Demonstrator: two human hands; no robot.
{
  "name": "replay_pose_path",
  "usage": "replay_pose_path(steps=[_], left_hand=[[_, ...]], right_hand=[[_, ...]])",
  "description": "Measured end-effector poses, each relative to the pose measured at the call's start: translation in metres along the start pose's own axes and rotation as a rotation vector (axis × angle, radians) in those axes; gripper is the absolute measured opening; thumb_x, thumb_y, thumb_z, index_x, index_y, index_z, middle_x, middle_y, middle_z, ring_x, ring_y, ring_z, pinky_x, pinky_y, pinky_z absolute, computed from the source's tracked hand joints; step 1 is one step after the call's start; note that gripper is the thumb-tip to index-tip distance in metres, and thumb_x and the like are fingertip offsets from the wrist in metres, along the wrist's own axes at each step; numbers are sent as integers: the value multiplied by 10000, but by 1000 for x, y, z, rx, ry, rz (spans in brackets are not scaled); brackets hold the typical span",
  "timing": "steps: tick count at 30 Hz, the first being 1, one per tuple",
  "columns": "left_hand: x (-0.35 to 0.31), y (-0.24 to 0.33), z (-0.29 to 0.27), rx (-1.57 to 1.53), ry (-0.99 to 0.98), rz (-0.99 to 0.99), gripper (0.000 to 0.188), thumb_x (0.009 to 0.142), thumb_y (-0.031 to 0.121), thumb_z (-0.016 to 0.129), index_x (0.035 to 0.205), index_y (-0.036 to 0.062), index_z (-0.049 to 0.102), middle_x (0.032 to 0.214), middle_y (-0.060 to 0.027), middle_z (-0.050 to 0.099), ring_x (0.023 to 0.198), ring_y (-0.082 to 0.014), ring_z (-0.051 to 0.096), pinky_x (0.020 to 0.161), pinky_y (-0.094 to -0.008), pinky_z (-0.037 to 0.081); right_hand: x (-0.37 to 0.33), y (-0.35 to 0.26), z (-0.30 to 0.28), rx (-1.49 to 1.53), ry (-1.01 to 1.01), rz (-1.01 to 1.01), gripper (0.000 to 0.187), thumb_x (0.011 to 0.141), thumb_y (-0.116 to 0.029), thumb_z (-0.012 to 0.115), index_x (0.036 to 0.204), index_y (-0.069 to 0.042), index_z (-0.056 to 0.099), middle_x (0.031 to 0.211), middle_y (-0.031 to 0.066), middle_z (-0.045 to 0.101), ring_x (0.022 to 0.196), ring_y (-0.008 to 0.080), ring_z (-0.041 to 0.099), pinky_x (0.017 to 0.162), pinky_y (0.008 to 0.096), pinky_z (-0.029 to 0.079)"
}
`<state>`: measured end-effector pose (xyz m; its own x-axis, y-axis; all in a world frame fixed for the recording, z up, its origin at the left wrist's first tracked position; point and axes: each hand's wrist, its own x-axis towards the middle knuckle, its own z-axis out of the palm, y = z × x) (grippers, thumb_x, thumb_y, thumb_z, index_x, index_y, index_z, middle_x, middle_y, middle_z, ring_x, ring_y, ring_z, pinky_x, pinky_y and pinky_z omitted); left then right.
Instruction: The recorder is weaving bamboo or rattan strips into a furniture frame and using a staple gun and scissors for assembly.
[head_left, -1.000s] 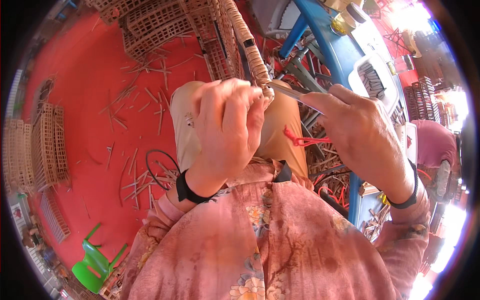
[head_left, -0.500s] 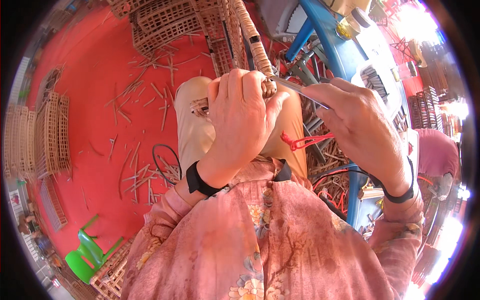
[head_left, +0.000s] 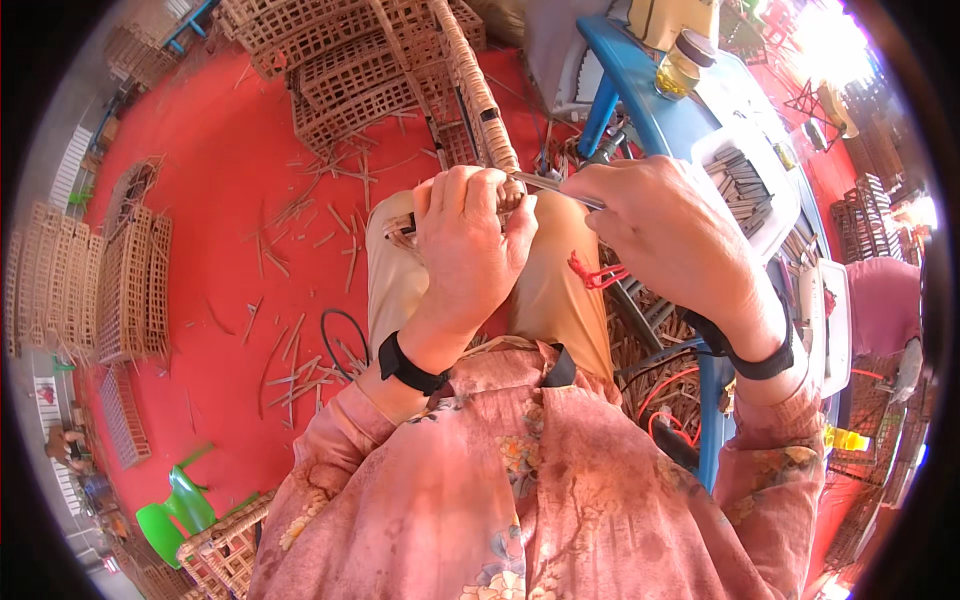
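My left hand (head_left: 468,235) is closed round the near end of a rattan-wrapped frame (head_left: 487,120), part of an open woven piece that reaches up and away from my knees. A dark band marks the wrapping. In my right hand (head_left: 665,225) is a slim metal hand tool (head_left: 540,182) whose tip meets the frame's end beside my left fingers. My palm hides most of this tool, so its exact kind is unclear. A red cord (head_left: 597,272) dangles below that hand.
A blue table (head_left: 640,75) at my right bears a glass jar (head_left: 678,72) and a white tray (head_left: 775,225) of short dark strips. Woven baskets (head_left: 340,95) stand ahead, others at far left. Cane scraps (head_left: 300,380) litter the red floor; a green chair (head_left: 175,510) stands lower left.
The view has shifted slightly. My right hand and the tool have moved a little left, closer to my left hand, which keeps its grip on the frame.
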<state>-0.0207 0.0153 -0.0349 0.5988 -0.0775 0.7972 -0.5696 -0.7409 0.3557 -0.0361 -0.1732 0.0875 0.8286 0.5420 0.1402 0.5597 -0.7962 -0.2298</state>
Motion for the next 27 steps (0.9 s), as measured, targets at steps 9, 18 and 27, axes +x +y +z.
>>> replay_pose_path(steps=[9,18,27], left_hand=[[4,-5,-10,-50,-132,29,319,729,146,815,923,88,569,854,-49,557,844,-268,571,796,-415,410],[4,-8,-20,-16,-214,-3,329,798,159,802,1039,65,600,947,-74,613,894,-280,589,837,-417,437],[7,5,-20,73,-204,-136,331,805,121,795,1114,70,688,1150,-111,651,1139,-321,573,970,-464,451]], right_hand=[[-1,7,9,83,135,-63,136,764,-39,572,834,2,681,727,243,634,781,430,650,721,508,522],[4,11,11,99,105,-44,136,761,-41,583,840,-9,688,727,230,643,767,426,653,704,503,532],[-12,2,16,-11,179,20,69,746,-145,671,752,-76,671,710,136,657,666,315,664,598,396,530]])
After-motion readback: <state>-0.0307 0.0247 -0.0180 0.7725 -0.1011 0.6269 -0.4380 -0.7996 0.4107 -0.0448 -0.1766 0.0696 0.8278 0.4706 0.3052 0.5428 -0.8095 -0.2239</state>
